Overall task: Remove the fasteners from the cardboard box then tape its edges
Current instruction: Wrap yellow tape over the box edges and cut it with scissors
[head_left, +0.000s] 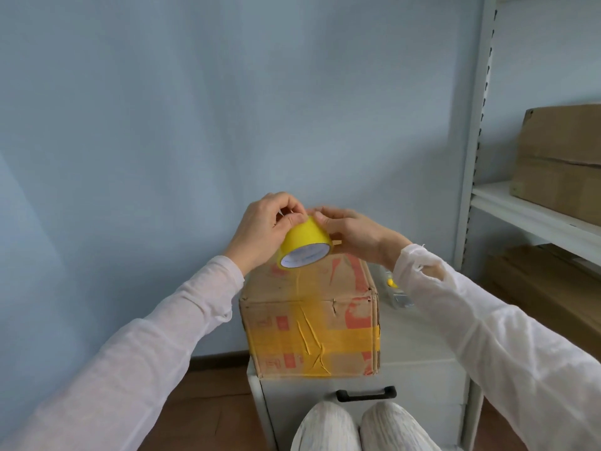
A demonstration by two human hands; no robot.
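Taping step. My left hand [260, 227] grips tape roll [304, 237], right hand [353, 232] pinches rim. Next, likely: peel end onto cardboard box [309, 323] below.

A pale blue wall [162, 109] fills the view from 9 to 1 o'clock. At 2 to 3 o'clock stands a white metal shelving unit [471, 157]; stacked brown cartons [559, 157] sit on its shelf, with flat cardboard sheets [536, 288] on the level below. At 6 o'clock is a white cabinet [422, 369] with a black drawer handle [366, 393]. A small yellow item [391, 282], too blurred to identify, lies on its top at 4 o'clock. Brown wooden floor [201, 402] shows at 7 o'clock.
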